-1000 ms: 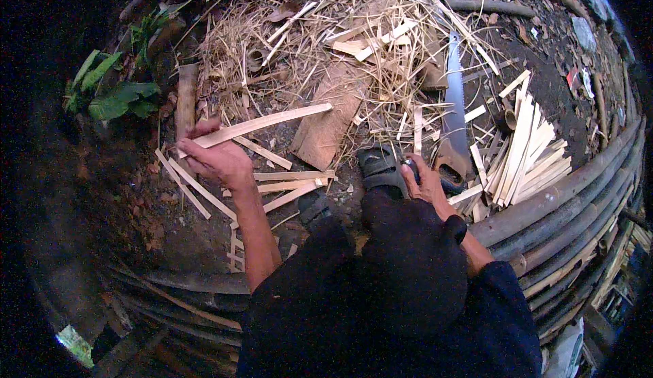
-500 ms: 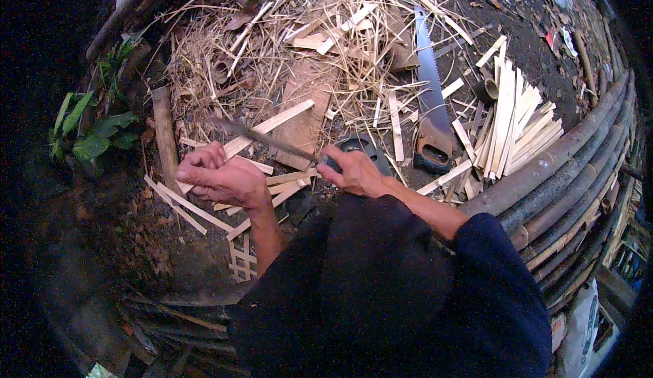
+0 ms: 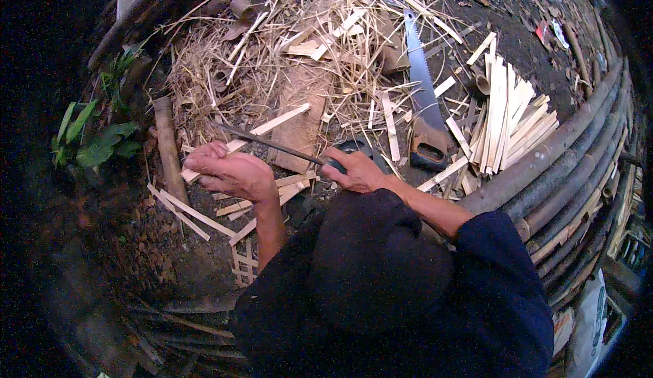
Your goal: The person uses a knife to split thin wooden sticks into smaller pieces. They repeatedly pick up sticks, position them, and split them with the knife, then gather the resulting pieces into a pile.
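Moved since one second ago: right hand (image 3: 360,172), leftward from beyond the dark sandal (image 3: 355,147), now with a long narrow blade laid across the work. Also changed: slant of the pale strip (image 3: 280,122), steeper than before.

Right hand: closed around the dark handle of the knife (image 3: 286,149), blade pointing left and slightly away. Left hand (image 3: 235,174): curled around the near end of the strip, with a short tip sticking out below the fingers. Strip reaching up and right from there, far end above the wooden board (image 3: 299,134). Blade crossing the strip just beyond the left fingers; contact with the wood, cannot tell.

Under and beside the left forearm: several loose strips (image 3: 294,189), a small lattice of crossed strips (image 3: 243,261), and farther left a pair of thin slats (image 3: 187,209). Left of the hand, a bamboo length (image 3: 169,148) on the soil, then a green leafy plant (image 3: 102,145).

Beyond the board: a wide heap of curled shavings (image 3: 204,62). To the right: a handsaw (image 3: 423,82), handle toward the body, then a fanned stack of pale strips (image 3: 503,116). Outermost right: curving bamboo poles (image 3: 544,174).
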Action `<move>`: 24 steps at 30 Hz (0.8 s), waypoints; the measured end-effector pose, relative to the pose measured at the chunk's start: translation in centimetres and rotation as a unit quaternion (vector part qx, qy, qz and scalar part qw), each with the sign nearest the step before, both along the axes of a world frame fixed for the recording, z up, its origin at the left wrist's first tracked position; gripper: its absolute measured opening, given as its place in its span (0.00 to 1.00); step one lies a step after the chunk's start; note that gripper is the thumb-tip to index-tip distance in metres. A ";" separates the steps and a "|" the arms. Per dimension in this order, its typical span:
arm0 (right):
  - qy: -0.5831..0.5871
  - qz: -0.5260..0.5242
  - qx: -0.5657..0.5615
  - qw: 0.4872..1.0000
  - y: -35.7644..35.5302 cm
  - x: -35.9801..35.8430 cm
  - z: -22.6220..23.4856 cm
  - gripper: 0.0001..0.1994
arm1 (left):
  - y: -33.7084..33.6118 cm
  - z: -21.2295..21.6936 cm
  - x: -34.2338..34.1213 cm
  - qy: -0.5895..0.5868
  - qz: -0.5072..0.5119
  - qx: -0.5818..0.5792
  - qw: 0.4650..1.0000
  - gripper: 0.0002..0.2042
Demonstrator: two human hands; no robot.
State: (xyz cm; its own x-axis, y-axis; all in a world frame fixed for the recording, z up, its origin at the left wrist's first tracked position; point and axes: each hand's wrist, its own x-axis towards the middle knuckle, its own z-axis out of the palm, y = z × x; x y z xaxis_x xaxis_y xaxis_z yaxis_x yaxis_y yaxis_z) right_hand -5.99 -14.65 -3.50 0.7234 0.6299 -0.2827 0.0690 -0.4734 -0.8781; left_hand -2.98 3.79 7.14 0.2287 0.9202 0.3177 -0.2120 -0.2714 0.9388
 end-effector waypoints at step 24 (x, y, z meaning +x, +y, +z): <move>-0.005 -0.107 0.033 0.994 0.2 0.9 1.6 0.22 | 2.6 0.1 1.2 -0.089 -0.066 -0.044 0.993 0.21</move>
